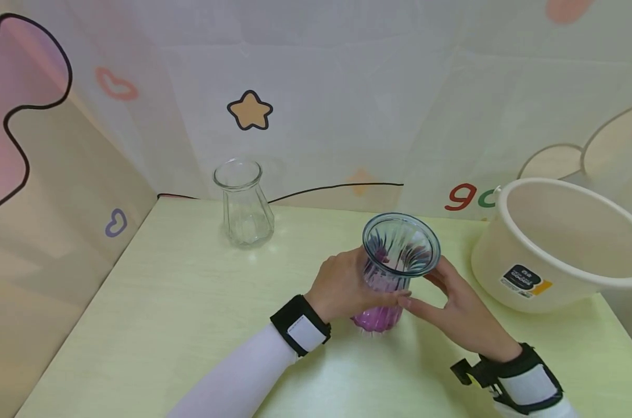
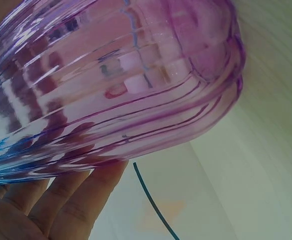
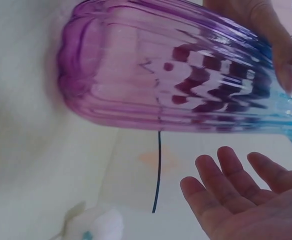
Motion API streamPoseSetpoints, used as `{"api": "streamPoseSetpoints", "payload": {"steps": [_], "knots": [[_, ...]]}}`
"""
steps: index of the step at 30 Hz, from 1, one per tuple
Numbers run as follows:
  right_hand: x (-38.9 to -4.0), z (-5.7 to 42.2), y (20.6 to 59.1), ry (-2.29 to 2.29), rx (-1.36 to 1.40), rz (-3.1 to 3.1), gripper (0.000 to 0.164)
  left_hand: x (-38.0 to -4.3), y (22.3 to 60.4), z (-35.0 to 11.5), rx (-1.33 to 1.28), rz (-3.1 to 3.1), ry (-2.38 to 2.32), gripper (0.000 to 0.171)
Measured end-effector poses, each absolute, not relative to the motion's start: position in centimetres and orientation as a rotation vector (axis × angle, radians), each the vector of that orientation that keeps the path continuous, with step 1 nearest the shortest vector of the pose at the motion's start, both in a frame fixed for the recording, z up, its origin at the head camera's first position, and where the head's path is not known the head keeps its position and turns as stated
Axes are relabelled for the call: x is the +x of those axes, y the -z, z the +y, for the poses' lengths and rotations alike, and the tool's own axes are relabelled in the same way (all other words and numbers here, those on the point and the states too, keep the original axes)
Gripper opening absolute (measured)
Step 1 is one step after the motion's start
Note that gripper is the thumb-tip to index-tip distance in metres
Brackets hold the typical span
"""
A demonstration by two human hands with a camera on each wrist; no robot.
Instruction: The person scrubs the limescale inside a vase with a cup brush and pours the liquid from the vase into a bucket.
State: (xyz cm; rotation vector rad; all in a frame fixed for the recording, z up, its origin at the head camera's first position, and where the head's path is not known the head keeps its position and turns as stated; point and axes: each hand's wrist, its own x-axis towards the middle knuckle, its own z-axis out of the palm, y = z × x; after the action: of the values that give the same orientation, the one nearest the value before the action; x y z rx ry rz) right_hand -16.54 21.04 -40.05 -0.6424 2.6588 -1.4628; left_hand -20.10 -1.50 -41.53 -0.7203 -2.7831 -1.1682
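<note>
A ribbed glass vase [image 1: 381,310], pink-purple below and blue at its flared rim, stands upright near the middle of the table. My left hand [image 1: 342,284] grips it round the upper body, its fingers behind the glass and its thumb across the near side. In the left wrist view, that hand's fingers [image 2: 81,205] lie against the ribs. My right hand [image 1: 464,313] is held at the vase's right side. In the right wrist view, the fingers of this hand [image 3: 240,195] are loosely spread, with a gap between them and the glass.
A clear glass vase [image 1: 248,215] stands at the back left of the table [image 1: 154,325]. To the right sits a large cream bucket [image 1: 488,261] with a dark label, close to the right hand. A printed backdrop [image 1: 321,116] rises behind the table.
</note>
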Motion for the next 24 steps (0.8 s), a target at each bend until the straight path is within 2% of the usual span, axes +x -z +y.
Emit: {"api": "streamPoseSetpoints", "payload": {"steps": [3, 13, 24], "knots": [[-17.2, 20.3, 39.7, 1.507, -0.712, 2.638, 0.087, -20.1, 41.5, -1.6, -0.718, -2.795, 1.155, 0.081], [-19.0, 17.7, 39.4, 1.668, -0.758, 2.543, 0.08, -20.3, 41.8, -1.8, -0.744, -2.762, 1.154, 0.062], [-19.8, 15.9, 40.0, 1.893, -0.625, 2.408, 0.067, -20.8, 42.0, -1.8, -0.796, -2.774, 1.068, 0.064]]}}
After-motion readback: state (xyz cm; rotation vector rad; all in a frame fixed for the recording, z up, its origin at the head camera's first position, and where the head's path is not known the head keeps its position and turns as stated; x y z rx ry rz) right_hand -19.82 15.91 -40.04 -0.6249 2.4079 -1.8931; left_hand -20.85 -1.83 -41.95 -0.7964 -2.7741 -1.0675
